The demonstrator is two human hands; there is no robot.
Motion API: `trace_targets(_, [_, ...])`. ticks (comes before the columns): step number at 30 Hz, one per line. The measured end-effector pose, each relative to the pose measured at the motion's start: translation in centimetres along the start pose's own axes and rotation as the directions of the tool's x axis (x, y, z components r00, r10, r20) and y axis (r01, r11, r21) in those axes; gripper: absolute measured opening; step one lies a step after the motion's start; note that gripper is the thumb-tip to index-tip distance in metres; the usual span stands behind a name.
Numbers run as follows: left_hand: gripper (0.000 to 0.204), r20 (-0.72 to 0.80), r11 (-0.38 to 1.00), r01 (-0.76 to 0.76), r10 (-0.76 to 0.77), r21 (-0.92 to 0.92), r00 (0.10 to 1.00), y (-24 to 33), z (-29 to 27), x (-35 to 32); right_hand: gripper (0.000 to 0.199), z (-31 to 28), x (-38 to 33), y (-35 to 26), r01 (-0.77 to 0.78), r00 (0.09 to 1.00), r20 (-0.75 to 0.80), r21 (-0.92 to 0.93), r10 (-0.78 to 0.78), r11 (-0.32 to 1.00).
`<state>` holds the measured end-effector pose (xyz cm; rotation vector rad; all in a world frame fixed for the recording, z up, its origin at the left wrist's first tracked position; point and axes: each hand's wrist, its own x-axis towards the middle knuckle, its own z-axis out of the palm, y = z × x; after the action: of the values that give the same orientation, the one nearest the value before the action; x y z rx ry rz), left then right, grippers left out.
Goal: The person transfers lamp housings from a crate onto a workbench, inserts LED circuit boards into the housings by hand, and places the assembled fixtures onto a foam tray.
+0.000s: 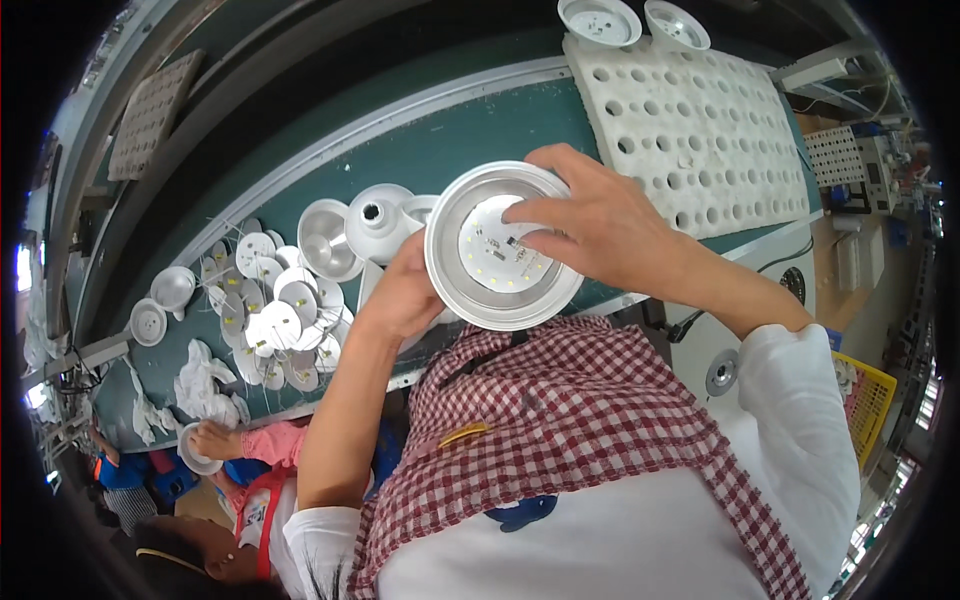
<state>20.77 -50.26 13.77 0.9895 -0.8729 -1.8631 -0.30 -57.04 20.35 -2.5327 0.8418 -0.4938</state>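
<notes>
My left hand point(402, 290) grips the outer left side of a white, silvery lamp housing point(447, 277), its wide mouth facing up toward me. Inside it lies a round white LED board point(483, 262) with yellow chips and small dark parts. Over the right rim reaches my right hand point(600, 220), finger and thumb bent onto the board and slightly apart. Its other fingers are partly hidden, and I cannot see whether anything small is between the fingertips. More lamp housings point(328, 240) stand to the left of my left hand, one turned with its neck hole up.
A pile of round boards with wires point(280, 310) covers the left part of the green table point(500, 120). A white perforated foam block point(690, 135) lies at the far right, two lamp cups point(600, 25) at its back edge. A co-worker's hand point(215, 440) holds a white cup at lower left.
</notes>
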Motion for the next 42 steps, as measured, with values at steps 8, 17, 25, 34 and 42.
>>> trace_targets(8, [0.055, 0.099, 0.956, 0.227, -0.211, -0.187, 0.972, 3.0, 1.6, -1.6, 0.019, 1.1, 0.4, -1.6, -0.017, 0.988, 0.152, -0.096, 0.032, 0.995])
trace_targets(17, [0.049, 0.041, 0.906, 0.416, -0.420, 0.080, 0.907, 3.8, 2.0, -1.0, 0.020, 0.3, -0.4, -1.7, -0.074, 0.929, 0.368, 0.251, -0.024, 0.965])
trace_targets(25, [0.036, -0.011, 0.845, 0.140, -0.156, 0.516, 0.988, 4.7, 2.7, 0.7, 0.013, 0.3, -0.7, -1.4, -0.248, 0.887, 0.435, 0.160, 0.157, 0.955])
trace_targets(34, [0.040, -0.004, 0.808, 0.130, -0.156, 0.575, 0.988, 4.3, 2.7, -0.3, 0.012, 1.8, -1.8, -1.7, 0.046, 0.972, 0.229, 0.027, -0.051, 0.999])
trace_targets(42, [0.046, 0.011, 0.667, 0.056, -0.096, 0.743, 0.995, 5.0, 4.2, -1.2, 0.016, 2.2, -2.2, -1.8, 0.114, 0.973, 0.202, -0.001, -0.112, 0.993])
